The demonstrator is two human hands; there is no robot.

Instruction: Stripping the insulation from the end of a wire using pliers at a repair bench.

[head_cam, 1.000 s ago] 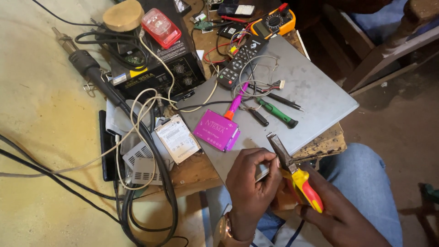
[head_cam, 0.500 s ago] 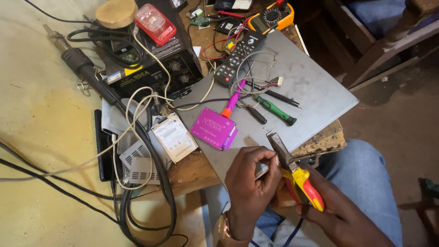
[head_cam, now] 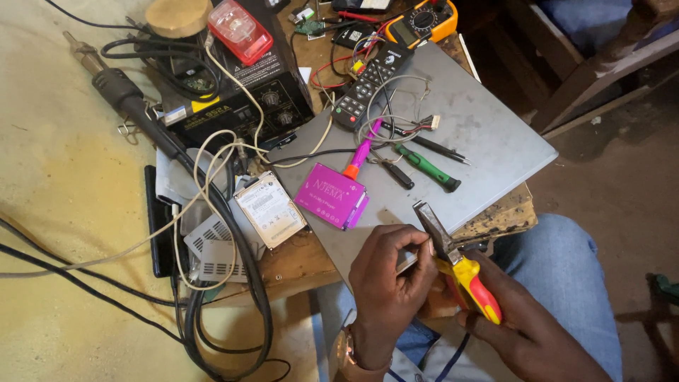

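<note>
Red-and-yellow handled pliers (head_cam: 463,272) sit in the right hand (head_cam: 527,329), whose fingers are wrapped tight round the grips; the dark steel nose points up and away, its tip over the near edge of a grey laptop (head_cam: 467,134). Just beside the nose, the left hand (head_cam: 389,283) is curled with fingertips pressed together, pinching something too small to make out, held close against the pliers' jaws. Whether the jaws bite on it cannot be told.

For work like this, the small part seems best kept steady by the pinching fingers while the pliers close gently and squarely, both hands braced low over the lap so neither wanders. A light squeeze looks wiser than a hard one, since a tiny piece could spring away into the clutter.

Beyond the hands, a purple box (head_cam: 331,196) lies on the laptop lid, touching a pink-handled tool (head_cam: 361,152); a green-handled screwdriver (head_cam: 426,166) and a black remote control (head_cam: 369,81) lie farther up. Left of the box, a bare hard drive (head_cam: 270,209) rests on the wooden tabletop (head_cam: 297,258) among pale and black cables, with a black soldering station (head_cam: 237,95) behind and a yellow multimeter (head_cam: 423,18) at the far edge.
</note>
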